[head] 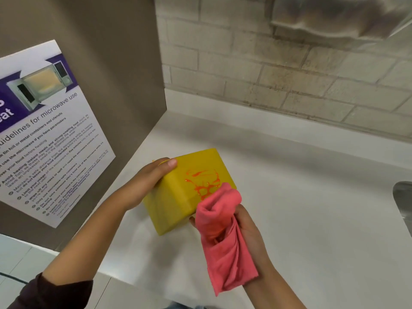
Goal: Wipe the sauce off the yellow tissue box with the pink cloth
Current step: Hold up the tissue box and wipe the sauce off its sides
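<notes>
We are bunching the pink cloth (219,228) in our right hand (247,228); sauce (204,184) lying at eleven o'clock, left hand (145,181) clasping the yellow tissue box (174,197).

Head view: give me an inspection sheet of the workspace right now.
Surface: white counter, mostly bare.
Job's things: yellow tissue box tilted, orange sauce on its upper face; pink cloth bunched, its tip at the sauce's edge.
Clutter: nothing seen.
Hands: left hand grips the box; right hand holds the cloth.
Cables: dark cable at lower left.
Surroundings: microwave guidelines poster on brown panel, brick wall, metal sink edge at right.
</notes>
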`<state>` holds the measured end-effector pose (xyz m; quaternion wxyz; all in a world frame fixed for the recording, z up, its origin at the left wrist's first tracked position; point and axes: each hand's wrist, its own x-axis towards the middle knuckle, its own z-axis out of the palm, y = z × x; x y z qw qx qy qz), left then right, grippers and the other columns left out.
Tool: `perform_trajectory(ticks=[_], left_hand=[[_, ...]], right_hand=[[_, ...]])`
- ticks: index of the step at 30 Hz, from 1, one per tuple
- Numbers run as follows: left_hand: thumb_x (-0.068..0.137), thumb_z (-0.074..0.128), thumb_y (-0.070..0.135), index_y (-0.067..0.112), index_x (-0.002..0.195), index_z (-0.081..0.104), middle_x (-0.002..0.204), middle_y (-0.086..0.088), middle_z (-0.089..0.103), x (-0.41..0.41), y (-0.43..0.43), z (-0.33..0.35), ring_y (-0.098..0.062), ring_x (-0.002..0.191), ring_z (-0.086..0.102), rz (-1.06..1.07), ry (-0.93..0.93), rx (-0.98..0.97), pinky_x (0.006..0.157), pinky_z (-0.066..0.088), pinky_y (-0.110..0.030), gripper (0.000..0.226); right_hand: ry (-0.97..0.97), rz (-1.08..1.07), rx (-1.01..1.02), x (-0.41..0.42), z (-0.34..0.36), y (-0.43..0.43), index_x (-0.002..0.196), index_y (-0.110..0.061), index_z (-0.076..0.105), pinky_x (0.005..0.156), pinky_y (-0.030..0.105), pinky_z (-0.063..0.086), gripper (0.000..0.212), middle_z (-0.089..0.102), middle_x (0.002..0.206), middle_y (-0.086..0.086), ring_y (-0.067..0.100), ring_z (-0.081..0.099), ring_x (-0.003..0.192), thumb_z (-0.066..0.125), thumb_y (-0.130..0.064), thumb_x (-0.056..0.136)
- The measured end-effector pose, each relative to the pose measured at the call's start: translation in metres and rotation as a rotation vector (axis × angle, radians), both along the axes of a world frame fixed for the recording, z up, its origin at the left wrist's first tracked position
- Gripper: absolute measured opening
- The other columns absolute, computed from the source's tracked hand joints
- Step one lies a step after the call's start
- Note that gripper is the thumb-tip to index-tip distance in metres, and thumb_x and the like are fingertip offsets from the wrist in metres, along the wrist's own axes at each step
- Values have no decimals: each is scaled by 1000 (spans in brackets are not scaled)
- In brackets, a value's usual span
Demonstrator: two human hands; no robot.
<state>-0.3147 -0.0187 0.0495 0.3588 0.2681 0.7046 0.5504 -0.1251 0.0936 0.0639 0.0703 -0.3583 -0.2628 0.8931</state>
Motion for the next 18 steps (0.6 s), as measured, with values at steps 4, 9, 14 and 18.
perform_trajectory(ticks=[4,9,14,18], left_hand=[[64,45,61,31,80,63,75,13,64,3,-7,-10,-7,75,59,38,88,112,76,42,-32,39],[70,45,51,23,89,62,83,9,66,15,-9,-25,-7,78,60,12,145,254,68,46,-16,38],[70,48,48,15,94,59,87,10,63,30,-2,-28,-6,81,57,-12,201,300,68,43,-14,42],[70,48,48,14,95,58,87,10,63,32,-2,-26,-7,83,57,-20,199,296,68,43,-15,43]], right_hand=[[-13,-51,88,8,15,9,49,-1,70,35,15,49,57,67,48,13,13,63,38,37,-6,96],[21,-250,201,9,40,48,64,-3,66,29,15,44,46,65,42,7,11,62,35,40,-16,100],[49,-363,698,-3,34,42,85,-25,64,69,30,51,24,70,75,-8,12,64,71,45,-18,98],[39,-296,1136,-9,21,24,85,-30,59,58,7,45,23,66,72,-23,-8,59,65,44,-19,99]])
